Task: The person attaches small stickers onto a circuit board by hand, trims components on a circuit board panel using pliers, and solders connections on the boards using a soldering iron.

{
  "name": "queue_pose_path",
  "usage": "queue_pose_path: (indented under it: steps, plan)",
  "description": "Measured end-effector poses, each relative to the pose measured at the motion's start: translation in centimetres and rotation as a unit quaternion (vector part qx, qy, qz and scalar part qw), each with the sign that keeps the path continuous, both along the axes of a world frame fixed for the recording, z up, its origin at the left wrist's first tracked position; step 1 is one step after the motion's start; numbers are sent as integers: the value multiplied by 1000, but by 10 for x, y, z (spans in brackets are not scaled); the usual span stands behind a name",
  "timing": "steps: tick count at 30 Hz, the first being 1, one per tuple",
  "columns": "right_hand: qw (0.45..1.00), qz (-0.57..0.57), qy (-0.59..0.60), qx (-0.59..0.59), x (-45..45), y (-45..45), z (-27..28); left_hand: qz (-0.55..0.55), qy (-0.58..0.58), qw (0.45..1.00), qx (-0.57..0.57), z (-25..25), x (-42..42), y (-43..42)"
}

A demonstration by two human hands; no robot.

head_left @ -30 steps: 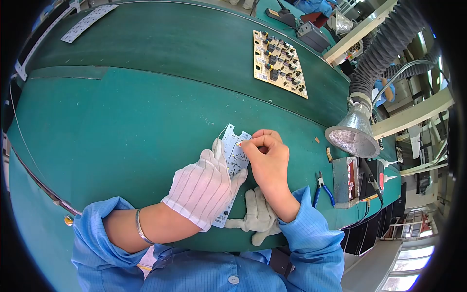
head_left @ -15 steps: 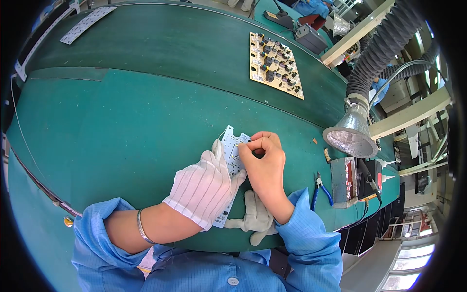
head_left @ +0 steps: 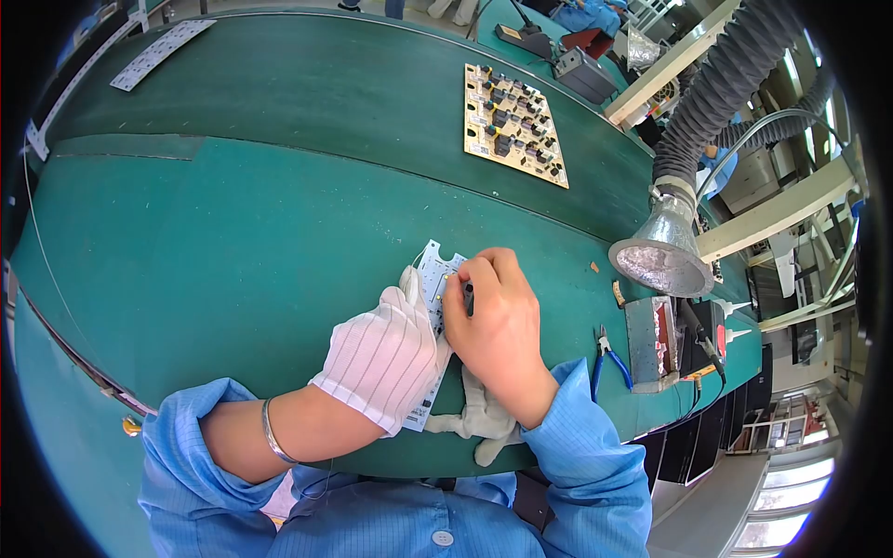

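Note:
A narrow white circuit board stands out from the green bench in front of me. My left hand, in a white striped glove, is closed round the board's middle. My bare right hand is at the board's right edge, its thumb and fingers pinched together over the upper part. A small dark piece shows by the thumb and fingers; I cannot make out what it is. Partly under my right wrist lies an empty white glove.
A tan board with many components lies on the belt behind. At the right are blue-handled cutters, a metal box, a soldering iron and a fume hood. A white board is at the far left.
My right hand has shifted left and turned, its back now more toward the camera. The tan board has moved slightly left in view. My left hand keeps its grip.

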State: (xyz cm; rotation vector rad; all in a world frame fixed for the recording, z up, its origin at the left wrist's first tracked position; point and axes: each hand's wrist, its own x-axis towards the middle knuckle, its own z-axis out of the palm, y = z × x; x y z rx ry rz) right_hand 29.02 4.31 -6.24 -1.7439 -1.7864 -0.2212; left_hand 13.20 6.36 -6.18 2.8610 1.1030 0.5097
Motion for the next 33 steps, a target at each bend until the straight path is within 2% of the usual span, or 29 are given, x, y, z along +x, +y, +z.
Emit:
queue_pose_path:
  steps: [10, 13, 19, 22, 25, 28, 31, 32, 33]
  plan:
    - [995, 44, -86, -6, 19, -16, 16, 16, -38, 999, 25, 0, 5, -2]
    - [989, 53, -123, -65, 22, -28, 22, 12, -37, 999, 23, -1, 5, -1]
    - [985, 65, -148, -57, 28, -29, 21, 11, -45, 999, -12, 1, 7, -1]
    - [997, 45, -60, -2, 44, -33, 17, 18, -48, 998, -31, 2, 7, 0]
    - [997, 22, 78, 16, 58, -33, 6, 19, -51, 996, -77, 12, 5, 2]
    - [990, 30, 139, 14, 60, -31, -4, 33, -72, 997, -26, 29, 1, 10]
    - [988, 36, 147, 28, 62, -34, -5, 38, -124, 988, 79, 36, -5, 20]
    - [987, 37, 155, 25, 64, -35, -5, 77, -119, 990, 21, 39, -9, 8]
    - [985, 36, 165, 23, 63, -36, -4, 57, -98, 994, 8, 44, -16, -4]
